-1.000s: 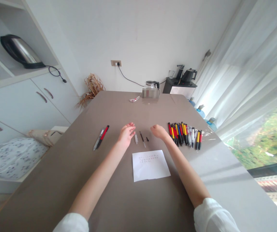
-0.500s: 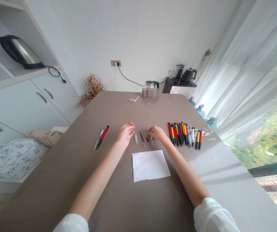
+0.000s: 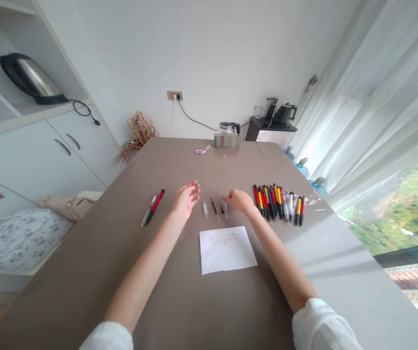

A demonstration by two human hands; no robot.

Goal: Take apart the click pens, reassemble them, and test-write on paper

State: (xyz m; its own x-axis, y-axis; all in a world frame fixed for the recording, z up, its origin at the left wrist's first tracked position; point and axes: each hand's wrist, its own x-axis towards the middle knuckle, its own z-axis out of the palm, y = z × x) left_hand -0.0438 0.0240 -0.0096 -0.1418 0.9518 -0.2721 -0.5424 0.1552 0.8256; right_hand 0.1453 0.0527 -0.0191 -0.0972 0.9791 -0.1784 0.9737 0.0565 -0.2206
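Note:
My left hand (image 3: 186, 199) hovers over the table left of the loose pen parts, its fingers loosely apart and nothing in them. Curled fingers of my right hand (image 3: 238, 200) pinch the top of a clear plastic pen cap (image 3: 225, 211). Between the hands lie a clear pen barrel (image 3: 205, 209), a dark-ended refill (image 3: 213, 206) and a small black pen piece (image 3: 222, 210). Just nearer to me is a white sheet (image 3: 227, 253) with several lines of handwriting.
A row of pens (image 3: 272, 201) in red, yellow, black and clear lies to the right. A red-and-black pen (image 3: 155, 206) and a clear pen (image 3: 148, 210) lie at left. A glass pot (image 3: 227, 127) and a red-white wrapper (image 3: 202, 150) are at the far edge.
My right hand and the clear pen cap have shifted slightly left, beside the small black piece. My left hand has drawn back a little to the left.

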